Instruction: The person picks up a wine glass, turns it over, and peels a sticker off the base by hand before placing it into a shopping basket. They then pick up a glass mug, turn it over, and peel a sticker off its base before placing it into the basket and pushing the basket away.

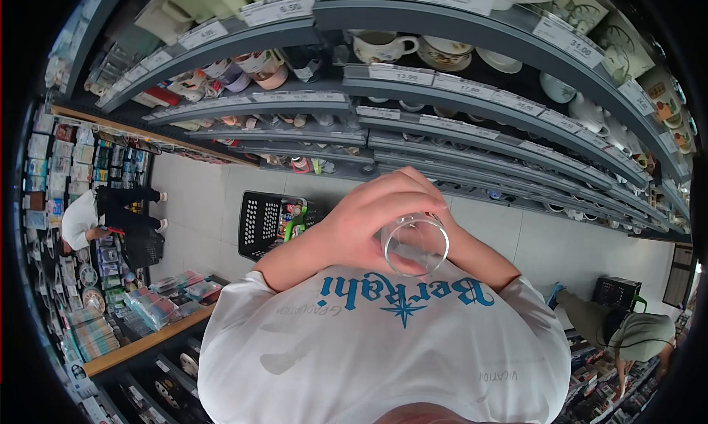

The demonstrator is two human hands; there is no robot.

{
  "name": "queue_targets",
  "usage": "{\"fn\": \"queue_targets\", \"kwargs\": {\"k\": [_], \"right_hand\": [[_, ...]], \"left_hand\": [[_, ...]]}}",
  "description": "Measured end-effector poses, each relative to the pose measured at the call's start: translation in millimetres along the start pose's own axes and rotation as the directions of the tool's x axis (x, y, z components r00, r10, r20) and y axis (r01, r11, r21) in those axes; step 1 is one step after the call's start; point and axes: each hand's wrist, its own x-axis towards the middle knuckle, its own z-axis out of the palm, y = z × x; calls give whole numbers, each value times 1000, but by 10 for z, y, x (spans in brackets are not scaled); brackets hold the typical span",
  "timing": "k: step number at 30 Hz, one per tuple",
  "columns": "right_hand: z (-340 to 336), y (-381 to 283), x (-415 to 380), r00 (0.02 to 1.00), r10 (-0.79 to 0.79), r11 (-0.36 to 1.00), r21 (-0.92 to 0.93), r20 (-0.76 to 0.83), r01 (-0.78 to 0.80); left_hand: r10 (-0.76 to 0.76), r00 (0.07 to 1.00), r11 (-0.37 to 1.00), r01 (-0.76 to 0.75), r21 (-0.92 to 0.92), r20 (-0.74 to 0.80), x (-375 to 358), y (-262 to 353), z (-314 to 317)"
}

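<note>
A clear drinking glass (417,245) is held in front of my chest, its round rim facing up toward me. My left hand (372,214) is closed around its left side, with the fingers curled over the far side. My right hand (436,206) closes in from the right against the glass and the left hand. Much of the right hand is hidden, so I cannot see exactly how its fingers lie. Below the hands is my white shirt (369,350) with blue lettering.
Ahead, dark shelves (442,77) carry mugs, cups and teapots above price labels. A black shopping basket (258,225) with a green handle and goods inside stands on the tiled floor. One person (81,217) is at the left; another person (641,335) bends at the right.
</note>
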Motion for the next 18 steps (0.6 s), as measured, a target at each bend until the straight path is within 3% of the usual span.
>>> {"fn": "queue_targets", "kwargs": {"k": [4, 8, 10, 11, 13, 15, 16, 18], "right_hand": [[-261, 63, -94, 999, 34, 987, 160, -7, -33], [-559, 113, -149, 998, -61, 998, 29, 8, 61], [-671, 66, -231, 999, -47, 998, 31, -10, 48], [-736, 33, -275, 999, -54, 998, 30, -2, 54], [-873, -16, -364, 1000, -13, 997, 70, 22, 12], [-975, 36, -406, 996, -86, 993, 79, 39, 83], [-993, 81, -448, 993, -116, 980, 162, -30, 119], [-1055, 133, -473, 985, -144, 954, 251, -96, 164]], "left_hand": [[5, 1000, 999, -5, 34, -7, 193, -99, 210], [59, 998, 995, -56, 80, -25, 332, -209, 369], [-69, 992, 997, 70, 9, -109, 321, -291, 412], [-65, 991, 998, 67, 16, -116, 349, -308, 457], [-414, 842, 836, 202, -511, -345, 395, -322, 537], [-439, 814, 800, 161, -578, -381, 414, -346, 555], [-469, 787, 754, 120, -646, -400, 407, -358, 553], [-466, 779, 779, 137, -612, -420, 333, -410, 545]]}}
